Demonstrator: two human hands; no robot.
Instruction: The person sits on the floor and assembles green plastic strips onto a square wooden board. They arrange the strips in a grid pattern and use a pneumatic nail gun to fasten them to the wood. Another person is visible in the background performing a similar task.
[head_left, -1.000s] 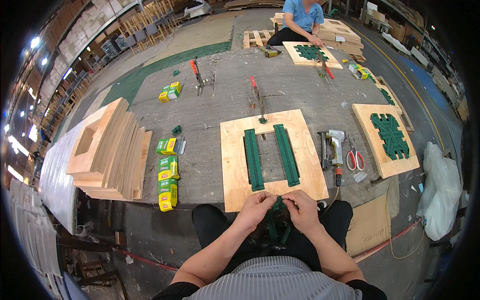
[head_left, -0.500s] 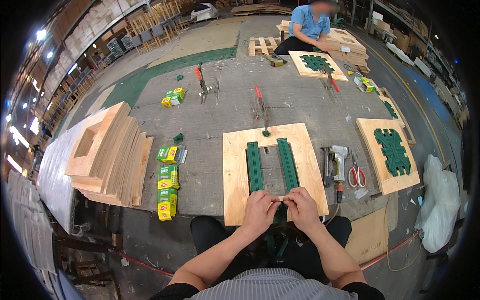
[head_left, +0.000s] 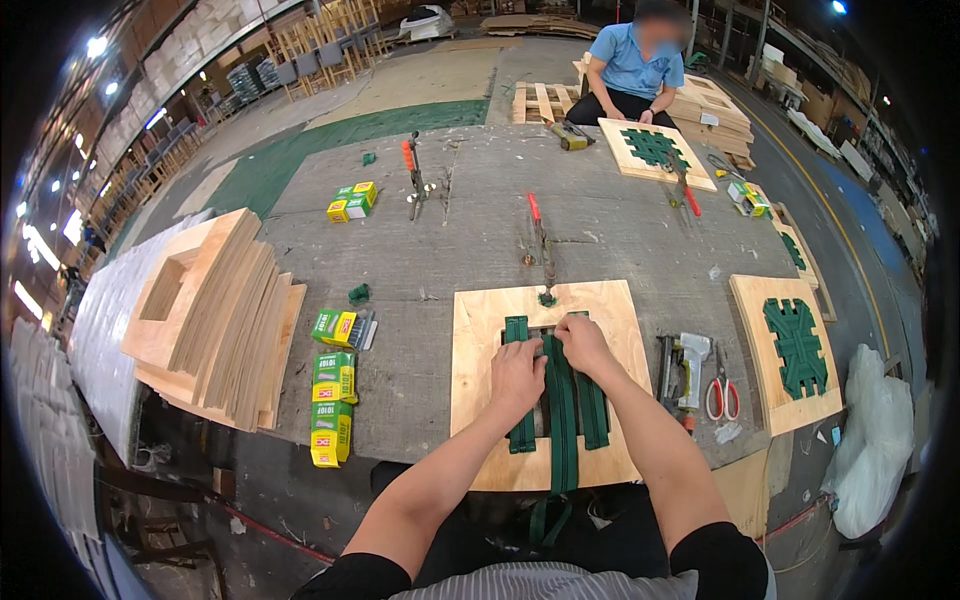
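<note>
In front of me a pale wooden frame (head_left: 470,400) lies on the worktable, with a rectangular opening at its middle. Two short green webbing straps, the left one (head_left: 520,432) and the right one (head_left: 597,432), run lengthwise along the opening. Between them stretches a longer green strap (head_left: 565,440), its loose tail drooping past the near edge toward my lap. My left hand (head_left: 518,372) and my right hand (head_left: 584,348) are closed on this strap close to the opening's far side; the fingers partly cover its end. A red-handled toggle clamp (head_left: 540,245) meets the frame's far edge.
Right of the frame lie a staple gun (head_left: 690,370) and red-handled pliers (head_left: 722,396), then a board with woven green webbing (head_left: 795,345). Yellow-green boxes (head_left: 333,378) and stacked wooden frames (head_left: 215,320) stand left. Across the table, a person in blue (head_left: 640,70) sits by another webbed board.
Both hands have moved from the frame's near edge to the far side of its opening, drawing the long strap across between the two short ones.
</note>
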